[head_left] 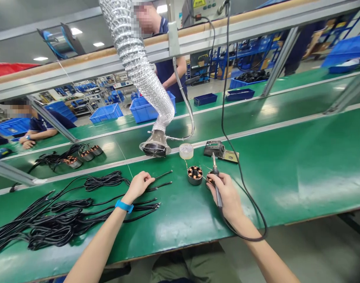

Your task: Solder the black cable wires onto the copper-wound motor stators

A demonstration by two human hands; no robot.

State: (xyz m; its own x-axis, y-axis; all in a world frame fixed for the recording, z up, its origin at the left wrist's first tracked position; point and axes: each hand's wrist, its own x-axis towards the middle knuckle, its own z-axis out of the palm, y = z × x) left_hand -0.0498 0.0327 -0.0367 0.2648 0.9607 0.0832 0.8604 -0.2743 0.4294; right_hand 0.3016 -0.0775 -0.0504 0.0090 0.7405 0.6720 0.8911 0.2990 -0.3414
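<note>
My left hand (139,184), with a blue band at the wrist, pinches a black cable (162,174) near its bared end. More black cables (59,220) lie coiled and bundled around and left of that arm, several ends pointing right. My right hand (227,194) is closed around a soldering iron (215,171), its metal tip pointing up and away from me. A motor stator (195,175) with copper windings stands on the green bench, left of the right hand. A second wound stator (210,179) shows at the right fingertips, mostly hidden; whether they touch it I cannot tell.
Behind the stators are a round clear container (186,151) and a soldering iron stand (214,148). A fume extraction hood (155,144) hangs on a foil duct. The iron's cord (250,196) loops by my right forearm. More stators (86,155) sit left; people work beyond.
</note>
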